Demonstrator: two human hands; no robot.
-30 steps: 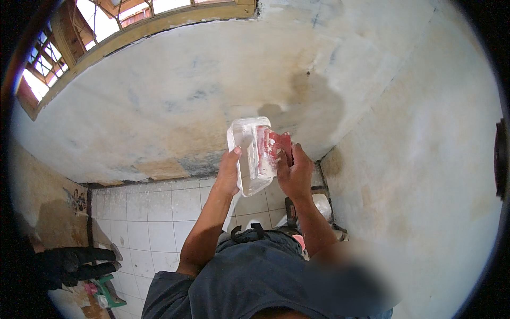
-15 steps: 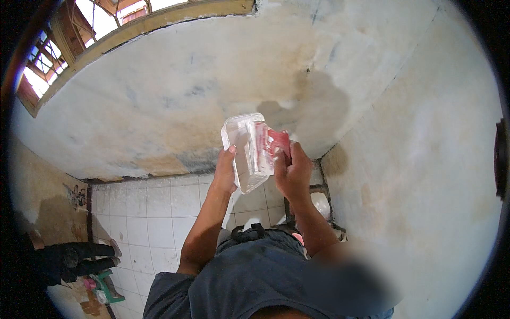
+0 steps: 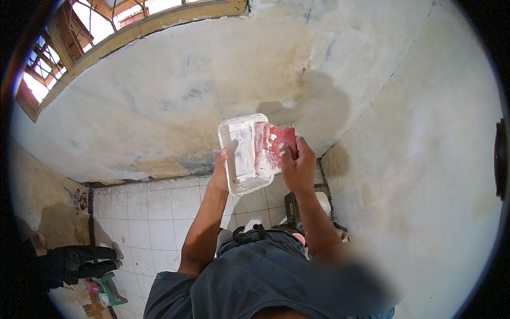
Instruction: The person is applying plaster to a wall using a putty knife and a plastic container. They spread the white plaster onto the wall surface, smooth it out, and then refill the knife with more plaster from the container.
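Observation:
My left hand (image 3: 219, 173) grips the left side of a clear rectangular plastic tub (image 3: 249, 187), its thumb over the rim. White paste coats the tub's inside. In my right hand (image 3: 299, 169) is a red putty spreader (image 3: 285, 137), its wide blade smeared with the same white paste. The blade lies across the tub's right rim, and the thumb presses on the spreader's face. Both hands are in front of me, before the patchy wall.
A patchy plastered wall (image 3: 175, 117) stands ahead, with a barred window (image 3: 133, 25) at upper left. Another wall (image 3: 414, 175) rises on the right. A black box (image 3: 291, 209) and white container (image 3: 322, 202) sit by the corner. At lower left are a person (image 3: 69, 264) and green stool (image 3: 110, 291).
The tub has turned so more of its inside faces me. The spreader has shifted slightly right with my right hand, its red face now showing more fully.

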